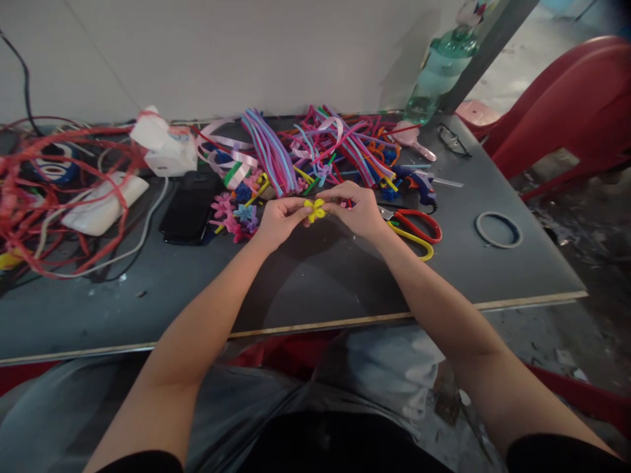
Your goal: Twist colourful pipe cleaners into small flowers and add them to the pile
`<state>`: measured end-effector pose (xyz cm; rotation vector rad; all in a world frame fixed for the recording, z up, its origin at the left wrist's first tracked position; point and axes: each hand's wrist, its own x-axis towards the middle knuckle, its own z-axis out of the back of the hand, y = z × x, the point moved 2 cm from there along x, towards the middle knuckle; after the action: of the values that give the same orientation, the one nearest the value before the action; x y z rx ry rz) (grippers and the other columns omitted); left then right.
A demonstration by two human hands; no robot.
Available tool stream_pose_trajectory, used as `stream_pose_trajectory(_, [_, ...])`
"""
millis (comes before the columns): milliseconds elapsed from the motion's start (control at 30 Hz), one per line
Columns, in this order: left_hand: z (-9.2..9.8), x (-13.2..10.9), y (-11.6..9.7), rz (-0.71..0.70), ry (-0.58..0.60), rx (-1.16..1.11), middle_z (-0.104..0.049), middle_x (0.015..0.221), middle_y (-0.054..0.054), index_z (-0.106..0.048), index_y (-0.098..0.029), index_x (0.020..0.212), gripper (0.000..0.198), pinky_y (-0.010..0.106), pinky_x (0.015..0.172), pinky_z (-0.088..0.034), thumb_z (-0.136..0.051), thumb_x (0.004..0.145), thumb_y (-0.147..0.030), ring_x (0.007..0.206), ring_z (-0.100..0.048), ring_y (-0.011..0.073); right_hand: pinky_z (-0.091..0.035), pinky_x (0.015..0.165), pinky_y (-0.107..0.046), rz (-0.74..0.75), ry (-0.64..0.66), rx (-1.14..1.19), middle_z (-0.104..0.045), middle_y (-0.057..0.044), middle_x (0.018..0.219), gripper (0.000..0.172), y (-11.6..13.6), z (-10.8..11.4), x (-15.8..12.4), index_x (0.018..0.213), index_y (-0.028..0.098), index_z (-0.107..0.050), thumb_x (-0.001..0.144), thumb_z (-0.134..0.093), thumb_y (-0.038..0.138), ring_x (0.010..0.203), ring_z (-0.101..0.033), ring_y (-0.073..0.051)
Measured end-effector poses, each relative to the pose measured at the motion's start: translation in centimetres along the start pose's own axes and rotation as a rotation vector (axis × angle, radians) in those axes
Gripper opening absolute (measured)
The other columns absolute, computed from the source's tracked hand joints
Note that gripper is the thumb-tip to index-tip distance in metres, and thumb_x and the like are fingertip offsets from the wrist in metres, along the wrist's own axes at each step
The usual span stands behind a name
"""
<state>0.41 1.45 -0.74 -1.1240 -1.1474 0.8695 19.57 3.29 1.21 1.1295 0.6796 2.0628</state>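
The left hand (pixel 280 220) and right hand (pixel 359 209) pinched a yellow flower (pixel 316 210) above the counter (pixel 315 282), fingers nearly closed and covering its edges. Around the flower's three o'clock, the right hand hid the blades of the scissors (pixel 419 214) (mostly just handles showed). Towards twelve lay tangled fuzzy sticks (pixel 345 148), many ends buried; at one o'clock stood a bottle (pixel 440 72), its top hard to make out.

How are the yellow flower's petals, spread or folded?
Spread: the yellow flower's petals fan outward between the left hand and right hand.
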Motion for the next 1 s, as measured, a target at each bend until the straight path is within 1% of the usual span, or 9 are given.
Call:
stream_pose_trajectory(67, [0.0, 0.0, -0.1, 0.032, -0.033, -0.039, -0.076, 0.072, 0.006, -0.076, -0.014, 0.085, 0.049, 0.025, 0.058, -0.059, -0.086, 0.069, -0.058, 0.058, -0.066, 0.0115, -0.053, 0.082, -0.036, -0.029, -0.006, 0.032, -0.075, -0.004, 0.087, 0.025, 0.0, 0.0, -0.1, 0.094, 0.023, -0.081, 0.09, -0.072, 0.046, 0.085, -0.066, -0.018])
stream_pose_trajectory(167, [0.0, 0.1, -0.1, 0.079, -0.071, -0.053, -0.076, 0.073, 0.007, -0.073, -0.013, 0.085, 0.051, 0.025, 0.058, -0.058, -0.092, 0.061, -0.054, 0.058, -0.067, 0.0124, -0.052, 0.078, -0.035, -0.004, -0.005, 0.055, -0.074, -0.005, 0.083, 0.032, 0.3, -0.1, -0.2, 0.085, 0.021, -0.079, 0.089, -0.071, 0.051, 0.08, -0.064, -0.017])
stream_pose_trajectory(233, [0.1, 0.1, -0.2, 0.079, -0.098, -0.039, -0.075, 0.072, 0.006, -0.072, -0.014, 0.082, 0.051, 0.025, 0.057, -0.058, -0.093, 0.059, -0.054, 0.059, -0.068, 0.0127, -0.052, 0.079, -0.035, 0.014, 0.003, 0.041, -0.074, -0.005, 0.083, 0.035, 0.7, 0.0, -0.3, 0.085, 0.02, -0.078, 0.09, -0.069, 0.053, 0.08, -0.064, -0.017])
stream_pose_trajectory(400, [0.4, 0.0, -0.4, 0.027, -0.142, 0.049, -0.069, 0.06, 0.002, -0.074, -0.016, 0.072, 0.047, 0.021, 0.045, -0.048, -0.086, 0.066, -0.061, 0.049, -0.058, 0.0097, -0.05, 0.078, -0.034, -0.026, -0.006, 0.035, -0.075, -0.005, 0.087, 0.041, 1.3, 0.1, -0.3, 0.098, 0.021, -0.079, 0.092, -0.062, 0.058, 0.08, -0.062, -0.016])
stream_pose_trajectory(567, [0.3, -0.1, -0.3, -0.009, -0.192, 0.108, -0.07, 0.062, 0.003, -0.078, -0.018, 0.076, 0.048, 0.02, 0.044, -0.045, -0.085, 0.066, -0.064, 0.05, -0.057, 0.009, -0.043, 0.066, -0.029, -0.168, 0.057, 0.079, -0.069, -0.004, 0.074, 0.052, 0.7, -0.8, -0.3, 0.08, 0.017, -0.077, 0.082, -0.07, 0.068, 0.067, -0.054, -0.012])
stream_pose_trajectory(700, [0.6, 0.0, 0.0, -0.075, -0.215, 0.098, -0.074, 0.076, 0.004, -0.079, -0.019, 0.096, 0.055, 0.021, 0.049, -0.05, -0.075, 0.076, -0.069, 0.06, -0.063, 0.0114, -0.037, 0.058, -0.027, -0.275, 0.076, 0.243, -0.06, -0.001, 0.067, 0.063, 0.0, -1.8, -0.3, 0.075, 0.015, -0.07, 0.079, -0.065, 0.077, 0.061, -0.045, -0.01])
stream_pose_trajectory(800, [0.8, 0.0, 0.1, -0.118, -0.163, 0.093, -0.077, 0.091, 0.007, -0.077, -0.019, 0.109, 0.048, 0.024, 0.057, -0.054, -0.074, 0.082, -0.059, 0.073, -0.069, 0.0148, -0.035, 0.057, -0.025, -0.322, 0.038, 0.305, -0.057, 0.0, 0.067, 0.063, -0.1, -2.2, -0.3, 0.075, 0.015, -0.067, 0.076, -0.067, 0.078, 0.062, -0.044, -0.009])
stream_pose_trajectory(900, [0.8, -0.3, 0.2, -0.113, -0.131, 0.077, -0.078, 0.096, 0.007, -0.078, -0.02, 0.105, 0.039, 0.028, 0.065, -0.058, -0.075, 0.081, -0.051, 0.082, -0.072, 0.0181, -0.034, 0.056, -0.025, -0.345, -0.018, 0.351, -0.056, 0.0, 0.069, 0.061, 0.0, -2.4, -0.3, 0.076, 0.015, -0.065, 0.075, -0.07, 0.076, 0.063, -0.045, -0.009])
stream_pose_trajectory(1000, [0.5, -0.4, 0.4, -0.094, -0.124, 0.122, -0.078, 0.089, 0.006, -0.079, -0.018, 0.095, 0.04, 0.032, 0.072, -0.06, -0.076, 0.078, -0.054, 0.08, -0.072, 0.0193, -0.032, 0.052, -0.022, -0.379, -0.034, 0.473, -0.052, 0.003, 0.065, 0.058, 0.4, -2.7, -0.3, 0.071, 0.017, -0.06, 0.075, -0.073, 0.073, 0.059, -0.042, -0.007])
